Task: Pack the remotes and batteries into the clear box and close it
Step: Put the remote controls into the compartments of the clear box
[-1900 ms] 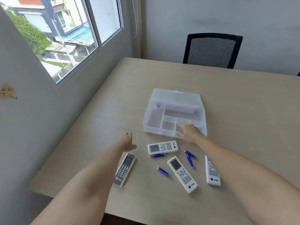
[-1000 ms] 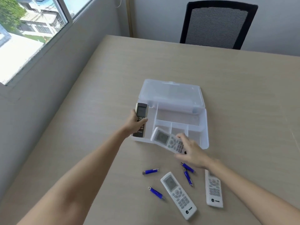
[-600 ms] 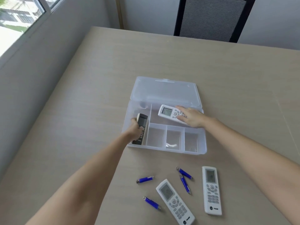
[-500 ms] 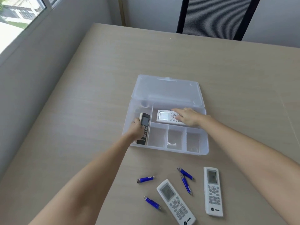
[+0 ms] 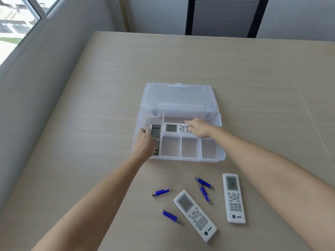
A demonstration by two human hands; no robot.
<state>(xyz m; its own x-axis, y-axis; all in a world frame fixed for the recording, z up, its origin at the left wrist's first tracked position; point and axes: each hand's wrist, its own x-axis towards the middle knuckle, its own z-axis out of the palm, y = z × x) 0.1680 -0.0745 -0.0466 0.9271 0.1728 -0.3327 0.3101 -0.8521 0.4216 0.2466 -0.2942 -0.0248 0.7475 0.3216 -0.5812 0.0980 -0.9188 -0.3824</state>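
Observation:
The clear box lies open on the table, its lid folded flat behind it. My left hand grips a grey remote that lies lengthwise in the box's left compartment. In the long back compartment a short white remote lies flat, and my right hand covers its right end with fingers on it. The three small front compartments hold nothing. In front of the box lie two long white remotes and several blue batteries.
The beige table runs along a grey wall with a window at the left. A black mesh chair stands at the far edge. My forearms reach over the near part of the table.
Both hands have lowered their remotes into the box. The white remote has settled flat in the back compartment and the grey one sits deeper in the left compartment.

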